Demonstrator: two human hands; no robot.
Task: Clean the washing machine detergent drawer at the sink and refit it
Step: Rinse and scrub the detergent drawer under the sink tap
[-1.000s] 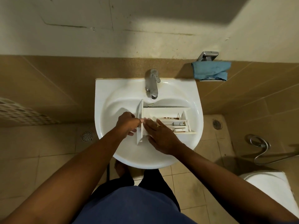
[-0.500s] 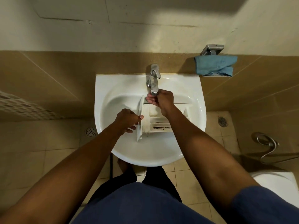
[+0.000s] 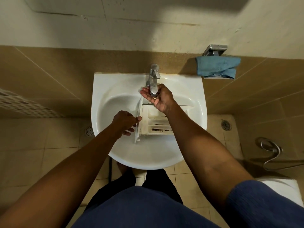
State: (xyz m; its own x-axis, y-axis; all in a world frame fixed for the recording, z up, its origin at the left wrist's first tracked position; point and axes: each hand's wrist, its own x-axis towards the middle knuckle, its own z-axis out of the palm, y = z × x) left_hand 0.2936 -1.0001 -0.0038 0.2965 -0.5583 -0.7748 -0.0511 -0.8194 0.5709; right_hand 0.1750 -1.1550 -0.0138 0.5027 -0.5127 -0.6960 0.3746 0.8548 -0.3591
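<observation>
The right hand (image 3: 158, 98) has left the drawer (image 3: 156, 123) and gone up to the tap (image 3: 153, 76) at 12 o'clock on the sink (image 3: 98, 99). It cups the spout loosely, fingers nearly straight. The left hand (image 3: 125, 123) keeps pinching the drawer's front panel, at 9 o'clock, steadying it in the bowl. Dark grime lines the compartments. Rinsing looks about to start, though no running water shows.

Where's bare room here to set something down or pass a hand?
Free: basin floor between drawer and the sink's near rim; back ledge left of the faucet. Crowded: under the spout at the right hand, and the drawer's front, held by the left hand.
</observation>
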